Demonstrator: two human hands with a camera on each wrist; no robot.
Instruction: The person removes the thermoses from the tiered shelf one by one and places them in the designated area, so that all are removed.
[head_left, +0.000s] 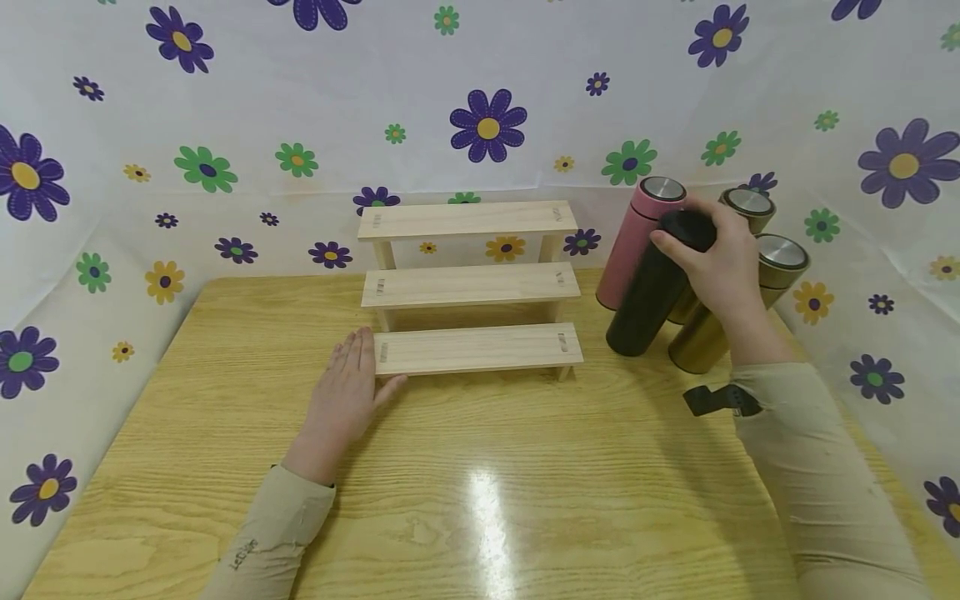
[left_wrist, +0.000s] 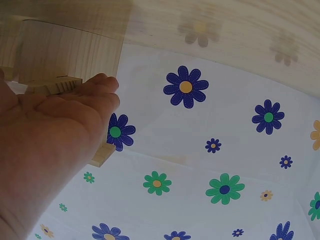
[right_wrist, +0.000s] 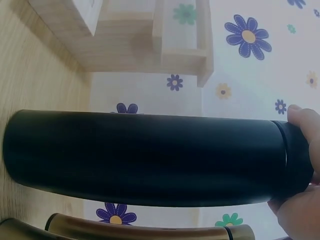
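Note:
My right hand (head_left: 723, 258) grips a black thermos bottle (head_left: 648, 292) round its lid, fingers and thumb on opposite sides. The bottle stands upright at the right of the table, and in the right wrist view the black thermos (right_wrist: 150, 157) spans the picture with the thumb and fingers at its cap. Over at the left, my left hand (head_left: 345, 387) rests with straight fingers against the left end of the lowest step of a three-tier wooden shelf (head_left: 480, 348). In the left wrist view the left hand (left_wrist: 55, 130) lies alongside the wooden side of the shelf.
Behind the black bottle stands a pink thermos (head_left: 626, 242) with a steel-topped lid. Two gold thermoses, one nearer (head_left: 697, 337) and one farther back (head_left: 757, 204), stand to its right. A flower-patterned cloth (head_left: 300, 83) hangs round the wooden table (head_left: 420, 500).

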